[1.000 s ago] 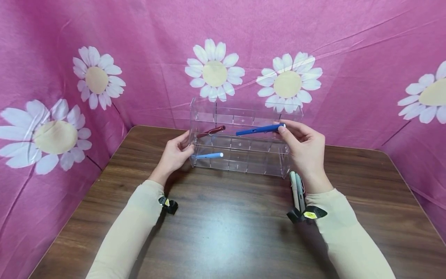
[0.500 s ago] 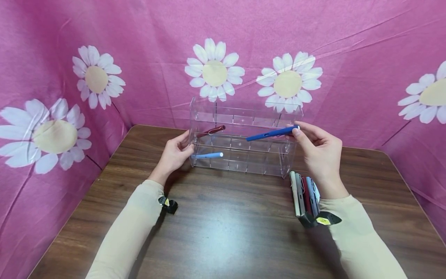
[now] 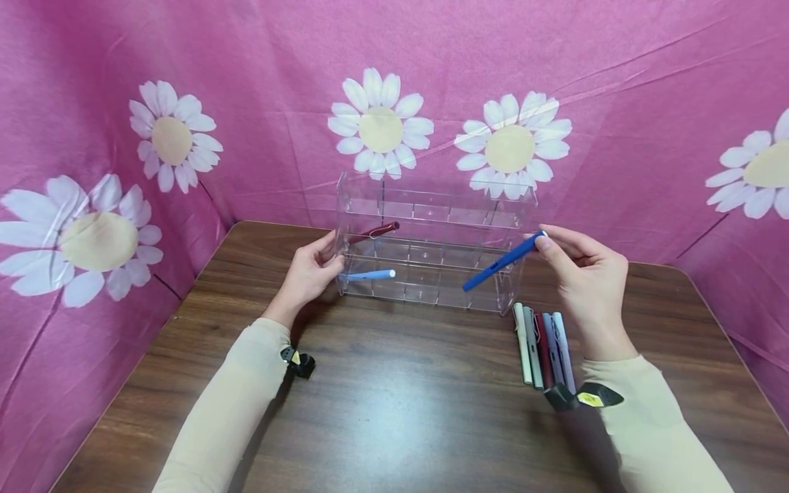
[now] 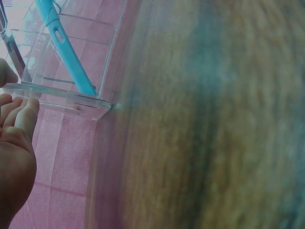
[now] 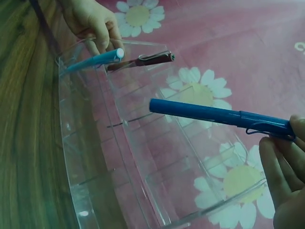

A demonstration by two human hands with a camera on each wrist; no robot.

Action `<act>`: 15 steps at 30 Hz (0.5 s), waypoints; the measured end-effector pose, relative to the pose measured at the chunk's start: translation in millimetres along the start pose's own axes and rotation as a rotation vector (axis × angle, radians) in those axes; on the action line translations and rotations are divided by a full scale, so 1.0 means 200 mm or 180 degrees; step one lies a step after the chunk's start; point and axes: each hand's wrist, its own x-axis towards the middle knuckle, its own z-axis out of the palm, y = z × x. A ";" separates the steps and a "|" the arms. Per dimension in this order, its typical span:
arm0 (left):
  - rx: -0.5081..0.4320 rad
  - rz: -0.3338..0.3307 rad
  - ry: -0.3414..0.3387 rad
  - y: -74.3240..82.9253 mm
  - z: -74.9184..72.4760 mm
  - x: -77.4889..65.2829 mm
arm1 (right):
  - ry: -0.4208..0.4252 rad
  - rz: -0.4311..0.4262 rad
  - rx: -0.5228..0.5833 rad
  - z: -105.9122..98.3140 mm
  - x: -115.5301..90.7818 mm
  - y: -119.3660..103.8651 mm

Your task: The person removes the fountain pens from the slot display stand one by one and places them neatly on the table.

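Note:
My left hand point(image 3: 311, 270) grips the left side panel of a clear plastic display rack point(image 3: 425, 253) with stepped, divided tiers. In the left wrist view its fingers and thumb lie on either side of that panel. Inside the rack's left end, a dark red pen point(image 3: 377, 232) leans on the middle tier and a light blue pen point(image 3: 370, 274) on the lowest. By its cap end, my right hand point(image 3: 588, 287) pinches a dark blue pen point(image 3: 502, 262). This pen slants down to the left, overlapping the rack's right part in the head view; its clip point(image 5: 259, 131) shows in the right wrist view.
Several capped pens point(image 3: 544, 349) in pale green, grey, dark red and bluish tones lie side by side on the wooden table point(image 3: 382, 404), below my right hand. Behind the rack hangs a pink cloth point(image 3: 283, 103) printed with white daisies.
My right hand has drawn right and slightly down with the dark blue pen, whose free end has dropped. More of the pen row shows now. The left hand and rack stay put.

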 end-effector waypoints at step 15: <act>0.0040 0.0021 -0.0005 0.01 0.00 0.00 | -0.0003 0.0254 -0.0083 -0.11 -0.04 0.03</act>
